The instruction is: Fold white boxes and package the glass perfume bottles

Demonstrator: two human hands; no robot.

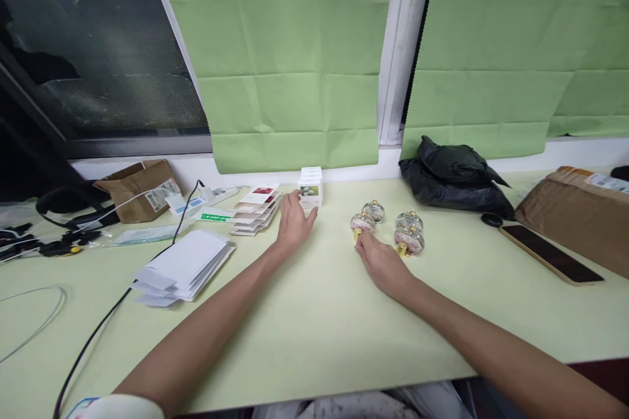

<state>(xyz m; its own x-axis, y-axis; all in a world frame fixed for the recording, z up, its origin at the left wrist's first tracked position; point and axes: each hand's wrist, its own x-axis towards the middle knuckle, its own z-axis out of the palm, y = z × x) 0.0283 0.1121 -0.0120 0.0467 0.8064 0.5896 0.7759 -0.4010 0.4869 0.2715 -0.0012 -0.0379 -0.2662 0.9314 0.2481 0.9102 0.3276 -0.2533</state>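
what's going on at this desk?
A person reaches over a pale green table with both bare hands. The left hand is at a small white box beside a fanned stack of flat cartons. The right hand touches the nearest of four small glass bottles.

We can't read the print on the small boxes (311,187) or cards (256,208), too small. Our right hand (382,266) covers part of the nearest bottle (362,223). Cardboard box (574,216) is cut by the right edge; the cable (98,327) runs off the bottom.
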